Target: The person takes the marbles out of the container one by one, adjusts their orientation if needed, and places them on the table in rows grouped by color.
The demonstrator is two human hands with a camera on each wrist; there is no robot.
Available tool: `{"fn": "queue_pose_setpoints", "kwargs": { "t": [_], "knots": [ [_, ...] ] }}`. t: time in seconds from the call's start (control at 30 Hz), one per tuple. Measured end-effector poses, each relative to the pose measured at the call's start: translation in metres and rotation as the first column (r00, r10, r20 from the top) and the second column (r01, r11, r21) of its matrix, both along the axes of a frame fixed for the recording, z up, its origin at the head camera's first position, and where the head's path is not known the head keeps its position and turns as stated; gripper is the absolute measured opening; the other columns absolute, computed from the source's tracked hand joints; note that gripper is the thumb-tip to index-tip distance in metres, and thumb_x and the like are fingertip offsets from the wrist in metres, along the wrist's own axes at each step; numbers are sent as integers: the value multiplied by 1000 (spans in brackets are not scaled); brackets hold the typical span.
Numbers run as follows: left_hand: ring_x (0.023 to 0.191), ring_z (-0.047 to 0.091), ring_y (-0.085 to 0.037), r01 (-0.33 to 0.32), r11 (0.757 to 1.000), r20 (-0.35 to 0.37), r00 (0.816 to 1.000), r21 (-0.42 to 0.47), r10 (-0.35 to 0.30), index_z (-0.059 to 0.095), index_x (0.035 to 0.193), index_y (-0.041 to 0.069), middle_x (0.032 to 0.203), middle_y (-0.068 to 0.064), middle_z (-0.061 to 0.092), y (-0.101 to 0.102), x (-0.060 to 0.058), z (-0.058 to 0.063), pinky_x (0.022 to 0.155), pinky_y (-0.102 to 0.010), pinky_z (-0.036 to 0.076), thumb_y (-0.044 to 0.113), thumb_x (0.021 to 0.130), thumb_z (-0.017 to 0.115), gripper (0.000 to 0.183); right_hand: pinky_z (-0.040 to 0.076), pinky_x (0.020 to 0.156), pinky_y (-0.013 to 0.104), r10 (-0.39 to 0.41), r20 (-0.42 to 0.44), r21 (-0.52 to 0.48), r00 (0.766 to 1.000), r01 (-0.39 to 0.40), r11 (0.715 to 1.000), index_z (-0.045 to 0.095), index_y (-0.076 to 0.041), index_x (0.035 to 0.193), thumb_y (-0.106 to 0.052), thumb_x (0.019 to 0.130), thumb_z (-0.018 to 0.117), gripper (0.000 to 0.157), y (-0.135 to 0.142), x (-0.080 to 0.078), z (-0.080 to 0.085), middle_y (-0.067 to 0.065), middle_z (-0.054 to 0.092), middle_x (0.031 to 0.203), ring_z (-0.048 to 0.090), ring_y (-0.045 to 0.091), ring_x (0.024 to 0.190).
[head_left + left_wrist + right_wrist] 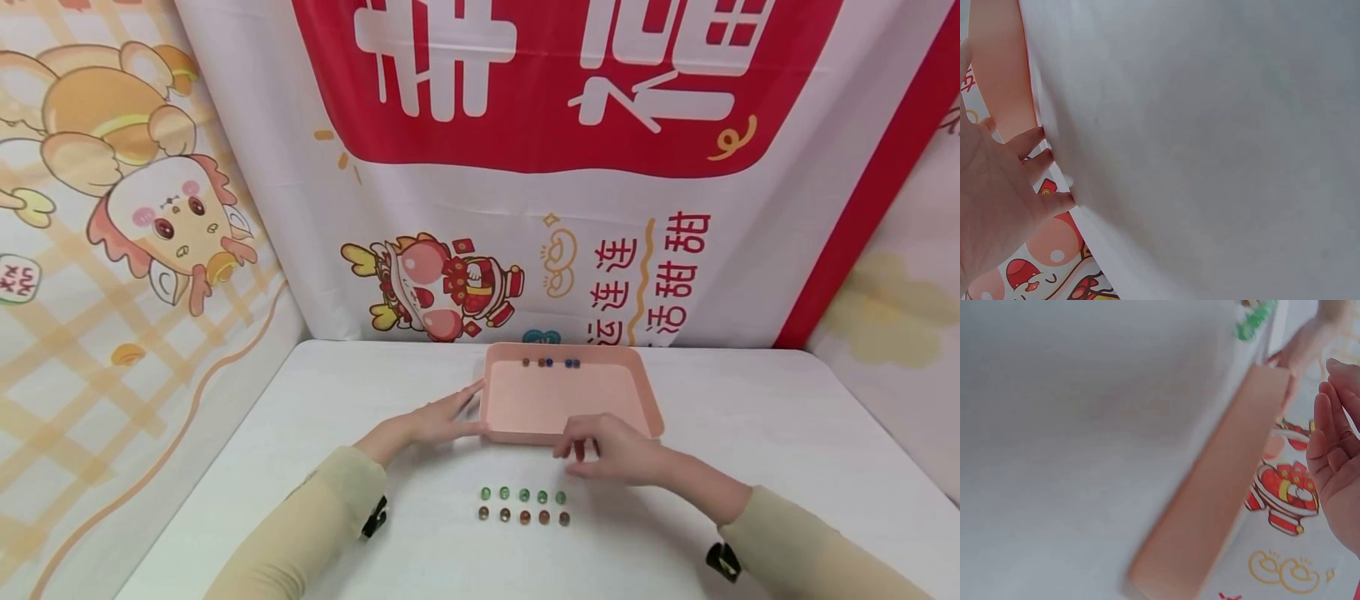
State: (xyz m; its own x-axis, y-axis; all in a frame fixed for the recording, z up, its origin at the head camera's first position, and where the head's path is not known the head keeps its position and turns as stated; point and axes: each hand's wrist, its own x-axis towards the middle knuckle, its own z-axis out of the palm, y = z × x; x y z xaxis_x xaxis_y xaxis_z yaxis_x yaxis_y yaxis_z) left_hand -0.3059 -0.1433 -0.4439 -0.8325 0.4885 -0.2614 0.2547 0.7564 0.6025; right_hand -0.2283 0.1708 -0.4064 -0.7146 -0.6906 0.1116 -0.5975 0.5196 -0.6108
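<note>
A shallow pink tray (570, 398) lies near the back of the white table. Inside it, along the far wall, are several small blue marbles (549, 362) and brown marbles (526, 362). My left hand (446, 417) is spread at the tray's left side, thumb by the front corner and fingers along the wall. Just in front of the tray's front right edge, my right hand (618, 450) hovers with loosely bent fingers; I see nothing between them in the right wrist view. Nearer me stand a row of green marbles (524, 495) and a row of amber-brown marbles (525, 517).
Behind the tray hangs a red and white printed cloth (480, 200), close to the table's back edge. A cloth with cartoon figures (127, 167) covers the left side. The white tabletop (420, 533) extends around the tray and the rows.
</note>
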Motion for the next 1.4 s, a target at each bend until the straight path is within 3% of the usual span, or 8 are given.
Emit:
{"fn": "queue_pose_setpoints", "kwargs": {
  "t": [0.3, 0.47, 0.63, 0.9, 1.13, 1.27, 1.4],
  "knots": [
    [146, 14, -25, 7, 1000, 2, 1000, 7, -7, 9, 157, 35, 161, -1, 16, -1, 1, 0, 114, -55, 17, 67, 87, 55, 90, 54, 62, 32, -45, -179, -46, 983, 37, 998, 73, -22, 98, -13, 83, 78, 18, 4, -27, 22, -10, 66, 90, 60, 7, 77],
    [146, 14, -24, 0, 1000, 4, 1000, 0, 0, 8, 157, 37, 161, 0, 16, -1, 0, -2, 114, -54, 17, 69, 86, 55, 90, 53, 62, 26, -88, -201, -32, 976, 83, 996, 72, -22, 99, -15, 83, 78, 19, 7, -43, 31, -4, 68, 93, 62, 9, 78],
    [146, 14, -22, -3, 1000, 1, 1000, -11, 3, 8, 156, 39, 161, 2, 15, 0, 0, -2, 114, -54, 17, 71, 84, 54, 92, 54, 65, 25, -153, -233, 11, 960, 160, 987, 72, -22, 104, -18, 81, 80, 24, 10, -61, 32, -8, 68, 97, 64, 11, 83],
    [146, 15, -25, 17, 1000, -13, 1000, -16, -17, 8, 157, 37, 161, -1, 16, 1, -1, 1, 114, -54, 18, 68, 86, 54, 90, 54, 77, 38, -257, -91, 13, 962, 259, 966, 68, -13, 116, -18, 83, 78, 36, 11, -90, 28, 2, 66, 107, 61, 24, 100],
    [146, 15, -25, 3, 1000, -7, 1000, -15, -3, 8, 157, 34, 161, -1, 15, 1, 0, 3, 114, -55, 17, 64, 89, 54, 87, 52, 80, 40, -348, 45, 32, 936, 347, 937, 64, -14, 126, -27, 85, 77, 45, 8, -112, 14, 6, 64, 113, 58, 29, 104],
    [146, 15, -25, -4, 1000, -1, 1000, -16, 4, 8, 157, 35, 161, -1, 16, 0, 1, 4, 114, -55, 18, 64, 89, 54, 87, 50, 86, 42, -358, 132, 4, 924, 361, 933, 63, -11, 127, -21, 86, 76, 44, 3, -120, 6, 13, 61, 119, 55, 33, 109],
    [146, 14, -26, -4, 1000, -2, 1000, -21, 4, 8, 157, 35, 161, -1, 16, 1, 2, 5, 113, -56, 17, 64, 90, 54, 86, 48, 87, 41, -350, 119, 15, 929, 351, 936, 64, -10, 125, -18, 88, 73, 39, -2, -125, -2, 11, 63, 114, 57, 27, 102]
  ]
}}
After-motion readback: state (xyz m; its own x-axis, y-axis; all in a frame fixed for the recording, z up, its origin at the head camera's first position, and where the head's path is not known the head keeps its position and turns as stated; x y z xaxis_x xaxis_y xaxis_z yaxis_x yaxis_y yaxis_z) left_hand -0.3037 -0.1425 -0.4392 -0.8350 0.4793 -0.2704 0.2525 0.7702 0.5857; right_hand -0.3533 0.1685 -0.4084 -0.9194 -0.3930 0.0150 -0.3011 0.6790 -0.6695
